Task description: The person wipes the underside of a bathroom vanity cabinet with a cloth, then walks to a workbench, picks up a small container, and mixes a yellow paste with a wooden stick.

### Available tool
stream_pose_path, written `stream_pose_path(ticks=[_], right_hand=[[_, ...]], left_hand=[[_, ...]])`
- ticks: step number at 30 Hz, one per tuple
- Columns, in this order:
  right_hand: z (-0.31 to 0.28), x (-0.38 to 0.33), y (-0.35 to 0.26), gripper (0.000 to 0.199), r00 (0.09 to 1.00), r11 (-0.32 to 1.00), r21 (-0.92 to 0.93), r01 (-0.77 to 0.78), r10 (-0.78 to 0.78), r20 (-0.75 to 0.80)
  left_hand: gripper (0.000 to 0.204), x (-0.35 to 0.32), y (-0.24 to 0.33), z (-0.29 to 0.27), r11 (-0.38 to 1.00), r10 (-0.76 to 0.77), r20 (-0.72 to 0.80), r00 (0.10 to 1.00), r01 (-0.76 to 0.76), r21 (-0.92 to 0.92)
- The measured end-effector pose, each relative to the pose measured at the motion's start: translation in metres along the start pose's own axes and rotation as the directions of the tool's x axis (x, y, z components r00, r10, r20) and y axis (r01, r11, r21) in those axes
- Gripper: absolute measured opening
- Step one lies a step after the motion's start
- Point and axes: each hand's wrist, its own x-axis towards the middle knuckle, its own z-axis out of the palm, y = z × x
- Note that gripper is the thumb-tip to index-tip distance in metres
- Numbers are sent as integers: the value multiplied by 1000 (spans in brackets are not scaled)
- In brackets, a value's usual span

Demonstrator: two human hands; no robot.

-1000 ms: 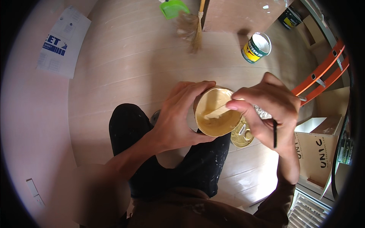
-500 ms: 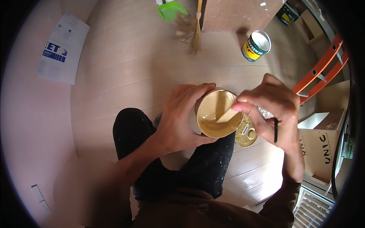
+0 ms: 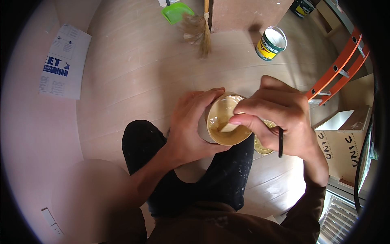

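Note:
My left hand (image 3: 191, 124) wraps around the side of an open round can (image 3: 227, 120) holding thick beige paste, keeping it above my knee. My right hand (image 3: 276, 118) grips a flat wooden stick (image 3: 230, 127) whose end dips into the paste. A thin black rod (image 3: 280, 142) also pokes down out of that hand. Below the right hand, a gold can lid (image 3: 262, 146) shows partly on the floor.
A paint can with a yellow label (image 3: 271, 43) stands on the wooden floor at the upper right. A straw broom (image 3: 201, 28) and green dustpan (image 3: 176, 12) lie at the top. Printed sheets (image 3: 65, 61) lie left. An orange ladder (image 3: 337, 67) and cardboard box (image 3: 345, 144) stand right.
The view has shifted slightly and the stick has moved a little inside the can. Both hands keep their hold.

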Motion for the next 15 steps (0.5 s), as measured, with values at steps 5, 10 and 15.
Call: stream_pose_path(ticks=[5, 10, 15], right_hand=[[-14, 4, 3, 18, 997, 988, -155, -27, 15, -79], [1, -4, 7, 17, 997, 997, -29, -68, 67, -38], [-11, 1, 8, 18, 993, 985, -164, -61, 43, -112]], left_hand=[[90, 0, 1, -2, 1000, 10, 5, 1000, -10, 2], [92, -2, 1, 2, 1000, 1, 16, 1000, -1, 2], [89, 0, 5, 1, 1000, -8, 30, 1000, 8, 20]])
